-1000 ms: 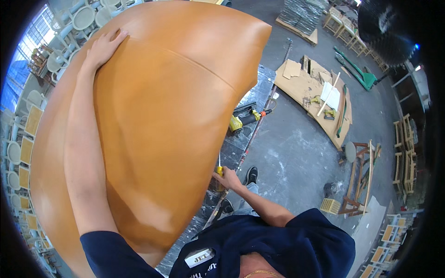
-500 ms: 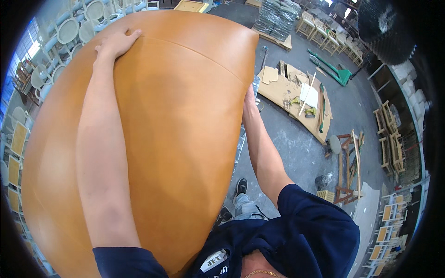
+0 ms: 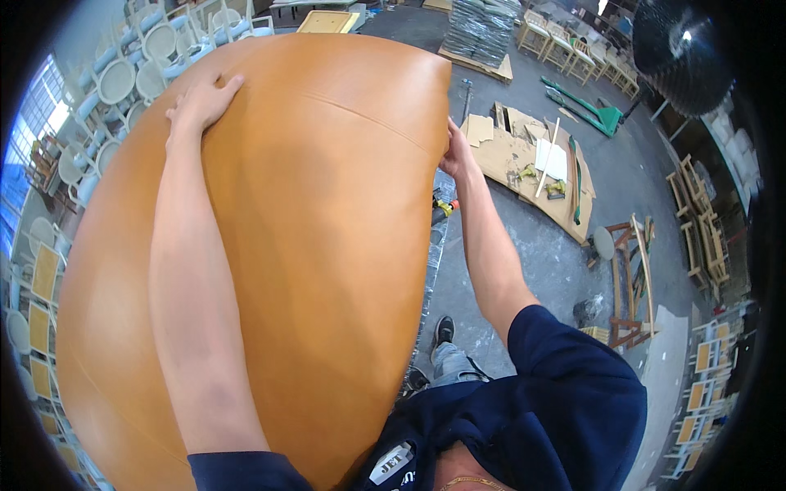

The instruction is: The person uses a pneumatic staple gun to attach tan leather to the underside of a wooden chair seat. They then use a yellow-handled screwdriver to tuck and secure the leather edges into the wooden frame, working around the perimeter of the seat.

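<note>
A large, curved upholstered piece [image 3: 327, 221] in smooth tan leather fills the middle and left of the head view, with a seam running across its far part. My left arm stretches over it, and my left hand [image 3: 201, 102] rests on its far left top with thumb and fingers apart. At its right edge, my right hand [image 3: 457, 151] grips the side; some of its fingers are hidden by the edge. Just below that hand, a power tool [image 3: 443, 208] with yellow-green and red parts shows beside the leather, partly covered.
White round-backed chairs [image 3: 117, 82] are stacked at the far left. To the right, cardboard [image 3: 512, 159] holds drills and a wooden strip. Beyond are a green pallet jack [image 3: 604, 119] and a wrapped stack [image 3: 481, 33]. A wooden frame [image 3: 629, 286] stands at right.
My right hand has come further into sight at the edge, its fingers now partly showing. The power tool has come into view below it. My left hand stays on the leather.
</note>
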A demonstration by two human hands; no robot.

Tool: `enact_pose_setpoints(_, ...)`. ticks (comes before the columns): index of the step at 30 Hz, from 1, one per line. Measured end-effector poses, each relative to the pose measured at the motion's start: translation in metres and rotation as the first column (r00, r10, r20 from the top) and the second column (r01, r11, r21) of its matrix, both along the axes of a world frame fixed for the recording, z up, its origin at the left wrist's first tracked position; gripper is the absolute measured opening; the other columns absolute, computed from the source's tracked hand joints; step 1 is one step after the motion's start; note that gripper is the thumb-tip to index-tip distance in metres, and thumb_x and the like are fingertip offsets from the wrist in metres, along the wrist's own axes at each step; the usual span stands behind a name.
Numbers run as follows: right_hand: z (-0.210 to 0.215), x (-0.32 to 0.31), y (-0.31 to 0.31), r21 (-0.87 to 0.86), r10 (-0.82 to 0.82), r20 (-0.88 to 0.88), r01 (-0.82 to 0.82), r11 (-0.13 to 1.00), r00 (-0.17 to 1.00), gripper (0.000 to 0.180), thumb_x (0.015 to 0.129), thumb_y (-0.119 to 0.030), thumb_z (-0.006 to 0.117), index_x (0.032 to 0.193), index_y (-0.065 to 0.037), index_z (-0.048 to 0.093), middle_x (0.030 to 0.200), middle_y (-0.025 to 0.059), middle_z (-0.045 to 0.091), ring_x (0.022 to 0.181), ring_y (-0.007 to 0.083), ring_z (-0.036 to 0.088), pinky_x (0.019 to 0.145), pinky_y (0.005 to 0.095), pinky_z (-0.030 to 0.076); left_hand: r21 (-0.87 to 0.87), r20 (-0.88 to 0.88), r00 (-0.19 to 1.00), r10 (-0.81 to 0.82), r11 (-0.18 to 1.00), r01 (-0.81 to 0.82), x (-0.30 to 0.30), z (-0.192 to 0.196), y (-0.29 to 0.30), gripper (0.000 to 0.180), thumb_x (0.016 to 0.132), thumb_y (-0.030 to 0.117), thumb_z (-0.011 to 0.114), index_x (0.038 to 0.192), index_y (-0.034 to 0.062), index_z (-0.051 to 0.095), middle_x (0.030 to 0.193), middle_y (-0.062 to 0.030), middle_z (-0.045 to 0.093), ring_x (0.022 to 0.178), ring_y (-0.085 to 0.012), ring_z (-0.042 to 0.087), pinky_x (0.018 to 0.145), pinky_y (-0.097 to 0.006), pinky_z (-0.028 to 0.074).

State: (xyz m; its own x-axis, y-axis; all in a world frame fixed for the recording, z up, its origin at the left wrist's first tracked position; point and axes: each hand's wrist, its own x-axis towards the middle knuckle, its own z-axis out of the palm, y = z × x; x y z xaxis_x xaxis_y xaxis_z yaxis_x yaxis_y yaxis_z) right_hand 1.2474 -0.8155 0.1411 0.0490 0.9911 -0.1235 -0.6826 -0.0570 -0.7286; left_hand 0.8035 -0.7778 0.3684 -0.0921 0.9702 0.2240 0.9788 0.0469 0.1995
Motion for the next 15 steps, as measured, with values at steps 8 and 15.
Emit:
enact_pose_setpoints(8,0.021,0.048,0.051,-0.156,-0.027,0.396,0.096,0.983,0.918,0.050,0.105,-0.043,0.039,0.103,0.000,0.064,0.079,0.0093,0.069,0.062,0.0183,0.067,0.053,0.0290,0.053,-0.008,0.041,0.999,-0.016,1.000,0.017,0.005,-0.004,0.003,0.078,0.087,0.073,0.048,0.147,0.0233,0.048,0.150,-0.0152,0.047,0.143,-0.0410,0.035,0.115,-0.062,0.019)
enact_pose_setpoints(15,0.033,0.012,0.051,-0.128,-0.191,0.559,0.311,0.942,0.807,0.059,0.103,-0.047,0.045,0.124,0.006,0.060,0.107,0.0148,0.069,0.090,0.0238,0.070,0.067,0.0391,0.058,-0.035,-0.002,1.000,0.007,0.999,-0.007,-0.006,0.000,0.003,0.080,0.086,0.074,0.047,0.148,0.0236,0.047,0.150,-0.0150,0.048,0.141,-0.0400,0.038,0.114,-0.062,0.022)
